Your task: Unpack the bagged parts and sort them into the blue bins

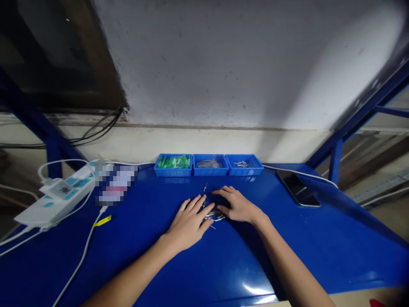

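My left hand (189, 221) lies palm down on the blue table, fingers spread, partly covering a small pile of thin metal pieces (219, 216) that look like blind rivets. To the right of the pile, my right hand (238, 204) curves toward it with fingers apart and holds nothing that I can see. One single rivet (205, 186) lies just beyond the fingertips. Some of the pile is hidden under the left fingers. Behind the hands stand three blue bins in a row: a left bin (174, 172) with green packets, a middle bin (211, 171) with clear plastic bags, and a right bin (245, 171) with more rivets.
A black phone (298, 188) lies on the right of the table (204, 273). At the left are a white power strip (59, 200), a blurred-out phone-like object (116, 185) and a white cable (83, 256) with a yellow tag (103, 221). A wall (223, 64) rises behind.
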The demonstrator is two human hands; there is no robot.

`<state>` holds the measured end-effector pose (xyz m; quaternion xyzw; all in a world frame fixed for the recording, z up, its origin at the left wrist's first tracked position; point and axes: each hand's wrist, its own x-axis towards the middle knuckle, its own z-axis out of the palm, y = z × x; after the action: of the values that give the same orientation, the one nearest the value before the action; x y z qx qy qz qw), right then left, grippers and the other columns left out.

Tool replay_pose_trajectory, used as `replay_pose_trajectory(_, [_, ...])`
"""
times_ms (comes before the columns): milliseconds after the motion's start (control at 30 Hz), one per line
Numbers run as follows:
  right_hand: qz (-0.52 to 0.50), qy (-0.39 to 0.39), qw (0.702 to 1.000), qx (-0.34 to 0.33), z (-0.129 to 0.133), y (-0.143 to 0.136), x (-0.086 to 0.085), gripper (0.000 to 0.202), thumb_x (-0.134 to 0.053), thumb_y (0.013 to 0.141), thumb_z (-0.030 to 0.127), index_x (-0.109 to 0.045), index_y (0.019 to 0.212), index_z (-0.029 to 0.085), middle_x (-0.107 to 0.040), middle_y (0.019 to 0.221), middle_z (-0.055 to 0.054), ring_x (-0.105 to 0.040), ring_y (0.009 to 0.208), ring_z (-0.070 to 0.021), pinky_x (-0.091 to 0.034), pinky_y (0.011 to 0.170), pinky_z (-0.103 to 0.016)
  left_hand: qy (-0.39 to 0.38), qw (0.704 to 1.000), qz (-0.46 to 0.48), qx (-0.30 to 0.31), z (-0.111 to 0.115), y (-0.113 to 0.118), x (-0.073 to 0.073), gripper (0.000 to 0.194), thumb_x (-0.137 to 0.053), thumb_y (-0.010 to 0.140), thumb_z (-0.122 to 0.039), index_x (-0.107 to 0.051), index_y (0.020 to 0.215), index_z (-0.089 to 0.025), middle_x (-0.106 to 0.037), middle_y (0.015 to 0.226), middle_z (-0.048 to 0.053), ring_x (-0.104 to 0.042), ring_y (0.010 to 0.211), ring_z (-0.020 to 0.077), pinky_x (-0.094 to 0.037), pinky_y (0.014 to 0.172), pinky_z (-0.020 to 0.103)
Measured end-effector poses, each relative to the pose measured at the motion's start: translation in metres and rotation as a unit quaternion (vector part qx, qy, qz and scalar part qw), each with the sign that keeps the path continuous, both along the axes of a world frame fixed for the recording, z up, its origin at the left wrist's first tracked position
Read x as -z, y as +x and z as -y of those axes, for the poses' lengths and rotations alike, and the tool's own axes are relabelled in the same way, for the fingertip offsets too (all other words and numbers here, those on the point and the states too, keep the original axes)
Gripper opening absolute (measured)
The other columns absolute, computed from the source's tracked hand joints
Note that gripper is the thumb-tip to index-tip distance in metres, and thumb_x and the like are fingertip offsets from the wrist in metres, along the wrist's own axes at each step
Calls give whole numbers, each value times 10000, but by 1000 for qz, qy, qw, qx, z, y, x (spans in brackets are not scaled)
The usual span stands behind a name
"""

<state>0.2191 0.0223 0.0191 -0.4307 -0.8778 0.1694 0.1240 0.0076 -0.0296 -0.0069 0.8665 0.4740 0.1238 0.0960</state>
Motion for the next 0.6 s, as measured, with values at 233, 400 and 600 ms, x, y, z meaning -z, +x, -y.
replay_pose_trajectory(233, [0, 22, 1000, -3, 0, -9, 4, 349, -567, 820, 197, -560, 1167, 166, -565, 981, -88, -504, 932, -210, -344, 914, -378, 22, 999, 16, -28, -19, 0, -3, 679, -376, 895, -534, -168, 1456, -213, -116, 1535, 100, -135, 1398, 292, -261, 1077, 503])
replay_pose_trajectory(400, [-19, 42, 999, 6, -6, -14, 11, 140, -549, 824, 143, -614, 947, 148, -579, 818, -55, -493, 777, -171, -376, 779, -315, 0, 1000, 11, 7, -41, -1, -4, 655, -370, 896, -536, -208, 1445, -219, -250, 1503, 88, -227, 1378, 268, -213, 1098, 501])
replay_pose_trajectory(600, [-26, 47, 998, 24, -3, -7, 3, 139, -564, 843, 218, -625, 953, 158, -607, 859, -70, -535, 810, -182, -399, 809, -344, -3, 1000, 0, -6, -29, -9, -1, 531, -297, 937, -488, -285, 1418, -263, -279, 1494, 76, -259, 1368, 255, -242, 1084, 506])
